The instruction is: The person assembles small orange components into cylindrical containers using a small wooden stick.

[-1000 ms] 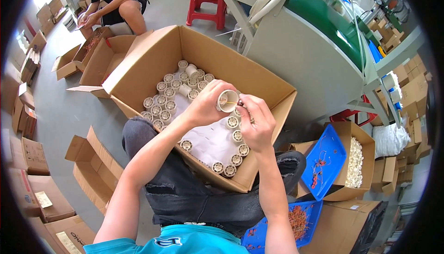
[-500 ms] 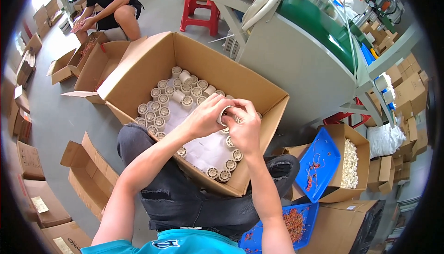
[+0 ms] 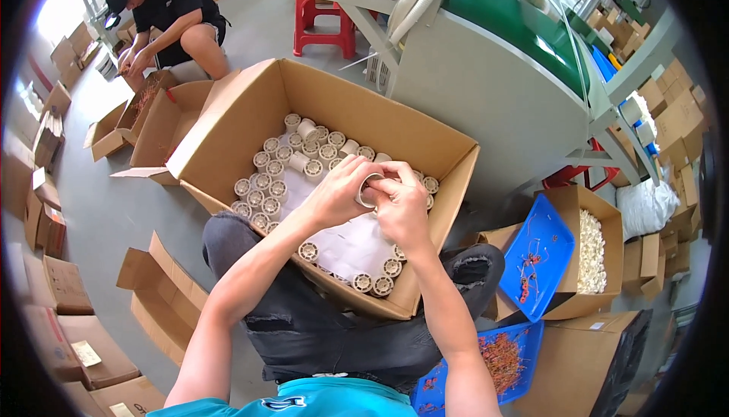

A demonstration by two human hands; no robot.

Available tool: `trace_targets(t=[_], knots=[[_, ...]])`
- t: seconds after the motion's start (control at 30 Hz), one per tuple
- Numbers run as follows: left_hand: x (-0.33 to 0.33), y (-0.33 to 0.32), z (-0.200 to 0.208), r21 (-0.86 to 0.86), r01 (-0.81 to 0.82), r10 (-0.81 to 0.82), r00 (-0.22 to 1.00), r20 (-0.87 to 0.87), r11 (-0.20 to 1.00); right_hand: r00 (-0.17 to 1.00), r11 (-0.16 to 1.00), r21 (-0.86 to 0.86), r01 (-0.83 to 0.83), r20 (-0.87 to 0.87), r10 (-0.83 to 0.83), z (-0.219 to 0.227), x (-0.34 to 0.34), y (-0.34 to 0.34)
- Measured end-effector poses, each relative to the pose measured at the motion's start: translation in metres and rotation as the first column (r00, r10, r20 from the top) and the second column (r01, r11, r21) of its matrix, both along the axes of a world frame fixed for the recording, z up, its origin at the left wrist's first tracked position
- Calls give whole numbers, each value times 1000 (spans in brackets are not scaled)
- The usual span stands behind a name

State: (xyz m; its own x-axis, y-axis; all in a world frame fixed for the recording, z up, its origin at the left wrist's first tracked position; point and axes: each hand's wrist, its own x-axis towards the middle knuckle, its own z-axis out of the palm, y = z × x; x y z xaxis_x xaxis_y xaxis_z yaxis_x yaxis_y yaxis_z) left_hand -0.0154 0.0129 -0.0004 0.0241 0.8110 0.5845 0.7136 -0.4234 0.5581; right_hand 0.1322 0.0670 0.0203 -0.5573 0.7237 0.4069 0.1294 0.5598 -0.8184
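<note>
Hovering over a large cardboard box, a white cup is clasped by the left hand, its mouth met by the bunched fingertips of the right hand — whether anything is pinched there cannot be told. Below, similar cups are ranged around a white sheet. At right, red wired pieces are strewn on a blue tray — beside it, white pieces are boxed.

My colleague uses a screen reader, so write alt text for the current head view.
The left hand holds a white cup-shaped part while the right hand is at its open end, over an open cardboard box holding many similar parts. Two blue trays with reddish pieces sit at right.
</note>
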Motion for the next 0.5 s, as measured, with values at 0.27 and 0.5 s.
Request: trace_targets(t=[0.27, 0.5], knots=[[-1, 1, -1, -46, -4, 1, 998, -58, 999, 999, 986, 161, 47, -17, -45, -18, -4, -2], [-1, -1, -2, -153, 32, -29, 999, 24, 988, 1000, 987, 159, 21, -9, -20, -22, -2, 2]])
